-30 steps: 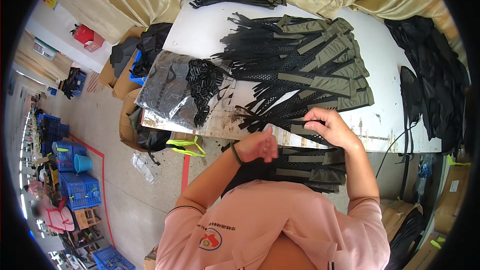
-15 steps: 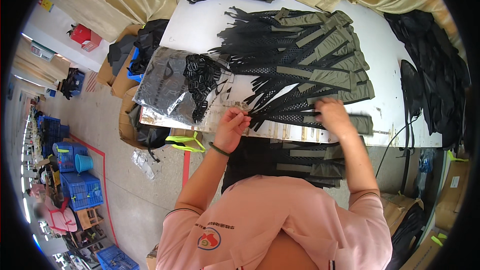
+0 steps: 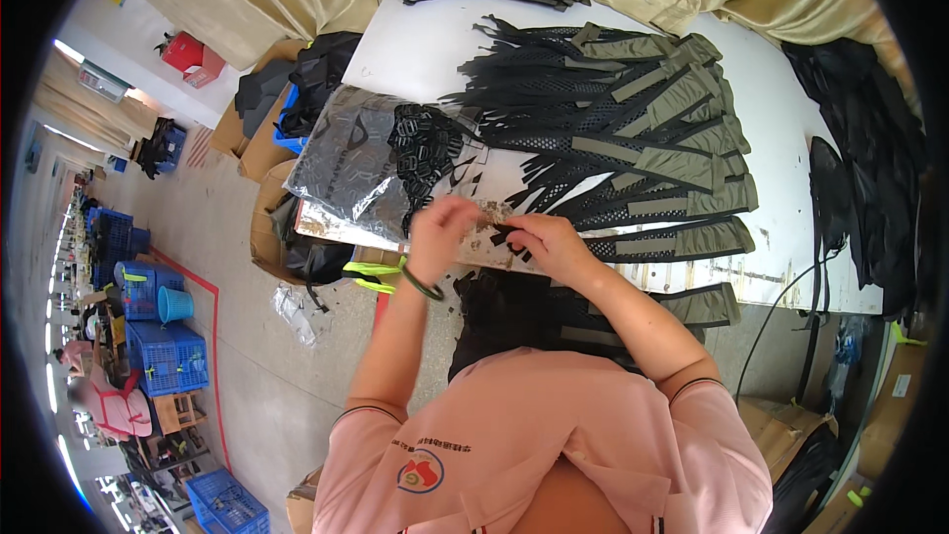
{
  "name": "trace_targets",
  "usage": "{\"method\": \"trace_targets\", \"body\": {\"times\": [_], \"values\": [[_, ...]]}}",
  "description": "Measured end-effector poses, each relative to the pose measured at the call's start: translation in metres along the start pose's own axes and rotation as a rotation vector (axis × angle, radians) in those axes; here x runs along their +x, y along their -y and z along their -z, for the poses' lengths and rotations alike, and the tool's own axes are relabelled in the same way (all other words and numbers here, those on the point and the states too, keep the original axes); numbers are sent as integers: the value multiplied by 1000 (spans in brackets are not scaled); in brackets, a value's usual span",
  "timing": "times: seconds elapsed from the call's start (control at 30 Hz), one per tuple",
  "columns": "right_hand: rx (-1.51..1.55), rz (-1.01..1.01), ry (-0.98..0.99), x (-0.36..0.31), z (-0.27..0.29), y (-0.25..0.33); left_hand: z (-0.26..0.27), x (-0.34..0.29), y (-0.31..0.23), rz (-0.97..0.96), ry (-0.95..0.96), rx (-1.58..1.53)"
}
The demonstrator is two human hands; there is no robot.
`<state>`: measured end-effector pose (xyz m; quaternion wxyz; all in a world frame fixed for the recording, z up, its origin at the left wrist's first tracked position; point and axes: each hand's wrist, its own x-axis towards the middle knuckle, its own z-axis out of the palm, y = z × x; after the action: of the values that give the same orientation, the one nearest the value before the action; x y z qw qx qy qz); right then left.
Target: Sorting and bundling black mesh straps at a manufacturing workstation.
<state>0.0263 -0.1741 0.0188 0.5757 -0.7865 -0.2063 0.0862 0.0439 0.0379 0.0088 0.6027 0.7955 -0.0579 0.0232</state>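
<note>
The person is working at the near edge of a white table (image 3: 791, 129); the left hand (image 3: 440, 227) and the right hand (image 3: 549, 242) are meeting just above that edge, close together; between them a small black strap piece (image 3: 504, 235) is being pinched, the right fingers curled narrowly on it, while the left hand's fingers are bending toward it, though whether they are actually gripping it cannot be told. A green bangle (image 3: 420, 282) is sitting on the left wrist. Just beyond the left hand a clear plastic bag (image 3: 346, 153) is lying open on the table, with a heap of black buckles (image 3: 425, 143) spilling from its mouth; to the right a fanned pile of black mesh and olive straps (image 3: 643, 129) is covering the tabletop; blue crates (image 3: 163, 356) are standing on the floor well to the left.
</note>
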Motion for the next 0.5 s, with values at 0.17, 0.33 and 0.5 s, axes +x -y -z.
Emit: {"method": "trace_targets", "body": {"times": [0.17,0.33,0.5], "values": [[-19,76,-14,6,-2,-2,76,53,44,63,-74,756],[-199,160,43,12,1,2,68,63,51,59,11,975],[-42,10,48,13,3,-13,72,66,53,84,87,959]]}}
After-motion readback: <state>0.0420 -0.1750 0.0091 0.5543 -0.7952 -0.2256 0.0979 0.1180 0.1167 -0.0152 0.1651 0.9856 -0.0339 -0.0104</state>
